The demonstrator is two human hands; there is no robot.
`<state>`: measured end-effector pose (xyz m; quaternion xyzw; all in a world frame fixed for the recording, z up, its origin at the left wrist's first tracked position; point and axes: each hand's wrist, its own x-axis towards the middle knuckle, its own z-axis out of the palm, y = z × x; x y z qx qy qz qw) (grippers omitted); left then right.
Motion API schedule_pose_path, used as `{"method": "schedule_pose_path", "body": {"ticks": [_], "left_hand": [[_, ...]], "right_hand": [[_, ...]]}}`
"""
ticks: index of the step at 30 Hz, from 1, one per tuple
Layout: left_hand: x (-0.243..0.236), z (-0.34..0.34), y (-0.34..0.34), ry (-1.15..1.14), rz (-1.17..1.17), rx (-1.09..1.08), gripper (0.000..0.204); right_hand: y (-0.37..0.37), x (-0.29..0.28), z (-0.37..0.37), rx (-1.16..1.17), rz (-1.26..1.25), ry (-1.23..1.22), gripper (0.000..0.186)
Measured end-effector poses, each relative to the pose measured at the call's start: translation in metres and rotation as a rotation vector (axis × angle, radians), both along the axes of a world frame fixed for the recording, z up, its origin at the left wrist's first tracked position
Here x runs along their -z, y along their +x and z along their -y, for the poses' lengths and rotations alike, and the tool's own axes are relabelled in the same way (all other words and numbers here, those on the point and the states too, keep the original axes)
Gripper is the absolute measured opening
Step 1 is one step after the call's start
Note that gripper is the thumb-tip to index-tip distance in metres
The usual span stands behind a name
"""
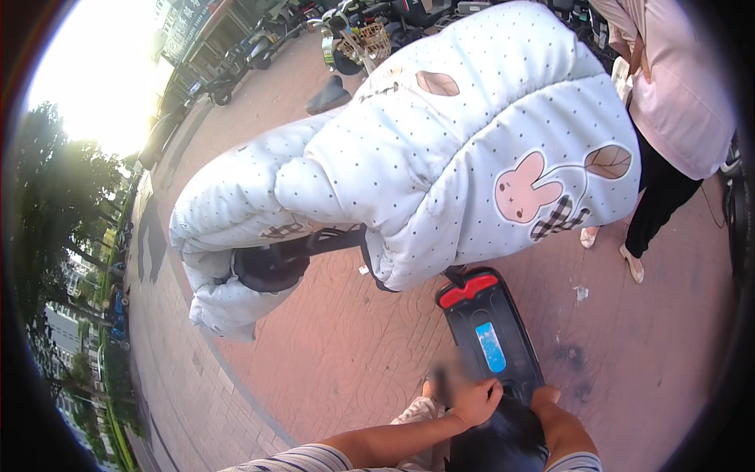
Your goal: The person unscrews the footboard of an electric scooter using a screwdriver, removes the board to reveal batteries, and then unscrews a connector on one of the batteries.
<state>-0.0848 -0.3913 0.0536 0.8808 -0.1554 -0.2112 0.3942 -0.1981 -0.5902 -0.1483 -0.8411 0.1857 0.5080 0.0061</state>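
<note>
Black plastic of the scooter rear box (489, 338) lies under my hands, low in the head view. My left hand (472, 401) closes its fingers on the box's near edge. My right hand (546, 396) rests beside it; its grip I cannot tell. Ahead, a white quilted cover (440, 149) drapes the handlebars.

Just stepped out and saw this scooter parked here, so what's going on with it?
A person stands over a scooter on a reddish brick pavement. Both hands rest at the near end of its long black battery box, which has a red end and a blue label: the left hand on its near-left corner, the right hand at its near-right corner. A white quilted handlebar cover with a pink rabbit patch drapes over the handlebars. Another person in a pink top stands nearby.
</note>
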Motion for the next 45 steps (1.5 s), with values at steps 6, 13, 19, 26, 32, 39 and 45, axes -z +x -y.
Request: {"method": "schedule_pose_path", "body": {"ticks": [6, 13, 19, 26, 32, 39, 45], "left_hand": [[0.003, 0.017, 0.001, 0.071, 0.012, 0.048, 0.024], [0.025, 0.020, 0.000, 0.002, 0.135, 0.077, 0.023], [0.024, 0.005, -0.009, -0.010, 0.089, -0.062, 0.023], [-0.005, 0.008, -0.003, 0.060, -0.018, 0.019, 0.023], [-0.006, 0.009, -0.002, 0.029, -0.018, -0.010, 0.022], [-0.008, 0.006, 0.005, 0.043, -0.028, 0.028, 0.022], [-0.007, 0.006, 0.008, 0.008, -0.057, 0.029, 0.024]], "right_hand": [[-0.012, 0.021, 0.013, 0.235, 0.067, 0.005, 0.036], [-0.034, 0.084, 0.026, 0.067, 0.120, 0.146, 0.027], [-0.021, 0.057, 0.004, 0.181, 0.239, -0.049, 0.026], [-0.016, 0.039, 0.009, 0.059, 0.356, 0.000, 0.029], [0.011, -0.037, -0.001, 0.443, 0.323, 0.079, 0.041], [-0.015, 0.008, 0.008, 0.198, 0.427, -0.007, 0.048], [-0.017, 0.042, 0.021, 0.304, 0.165, -0.011, 0.053]]}}
